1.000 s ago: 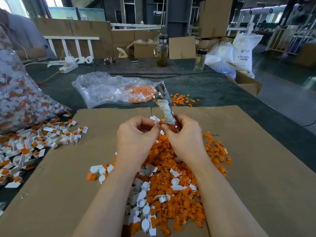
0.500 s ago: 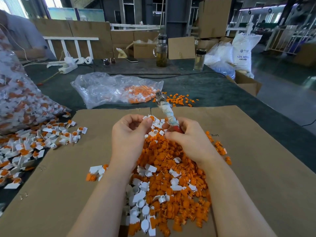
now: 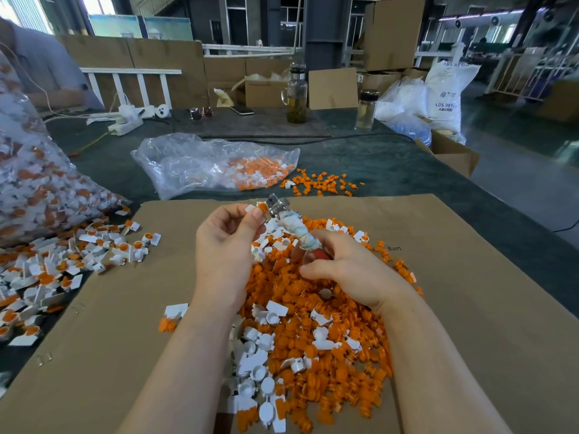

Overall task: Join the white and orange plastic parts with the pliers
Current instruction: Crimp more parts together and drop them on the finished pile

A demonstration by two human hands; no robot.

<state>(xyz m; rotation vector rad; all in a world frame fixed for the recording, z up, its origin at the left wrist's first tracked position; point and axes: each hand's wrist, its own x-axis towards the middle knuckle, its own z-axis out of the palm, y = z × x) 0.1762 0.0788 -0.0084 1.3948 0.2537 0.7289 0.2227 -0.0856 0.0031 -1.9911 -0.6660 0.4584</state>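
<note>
Your left hand (image 3: 227, 238) pinches a small white and orange part (image 3: 258, 209) between thumb and fingertips, held up just left of the metal head of the pliers (image 3: 283, 211), nearly touching it. Your right hand (image 3: 347, 270) is curled around the red handle of the pliers, whose shaft is wrapped in stained white cloth and points up and away from you, tilted to the left. Both hands hover over a large heap of loose orange and white parts (image 3: 313, 339) on a cardboard sheet (image 3: 470, 308) that covers the near part of the table (image 3: 376, 161). To the left, joined pieces (image 3: 62, 270) lie scattered at the cardboard's edge, beside a full clear bag (image 3: 34, 189). Farther off lies a crumpled plastic bag (image 3: 203, 164) with orange parts, and a small orange scatter (image 3: 319, 183) to its right. At the far side stand two glass bottles (image 3: 296, 95).
</note>
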